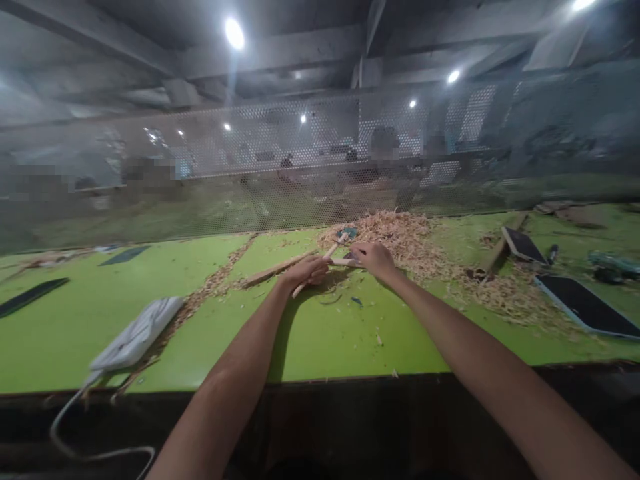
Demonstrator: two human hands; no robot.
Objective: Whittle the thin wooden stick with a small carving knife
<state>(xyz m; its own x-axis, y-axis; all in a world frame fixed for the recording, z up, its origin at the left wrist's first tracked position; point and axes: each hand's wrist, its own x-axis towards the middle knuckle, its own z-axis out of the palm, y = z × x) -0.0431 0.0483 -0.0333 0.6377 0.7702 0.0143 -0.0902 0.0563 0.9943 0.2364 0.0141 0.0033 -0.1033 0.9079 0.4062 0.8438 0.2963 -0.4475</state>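
My left hand (309, 270) is closed around a thin wooden stick (334, 248), which slants up and away across the green tabletop (320, 340). Close beside it on the right, the fingers of my right hand (374, 259) are bent together by a small dark grey piece (351, 255) and a second pale wooden strip (345, 263). What the right fingers grip is too small to make out. Left of my hands lies a longer flat strip of wood (273, 271). A dark green scrap (349, 232) touches the far end of the stick.
Wood shavings (390, 230) are heaped behind my right hand and spread rightward. A power strip (137, 333) with a white cord lies left. Phones (585, 303) rest at right, near a wooden-handled tool (500, 250). A perforated screen (310, 167) stands along the back edge.
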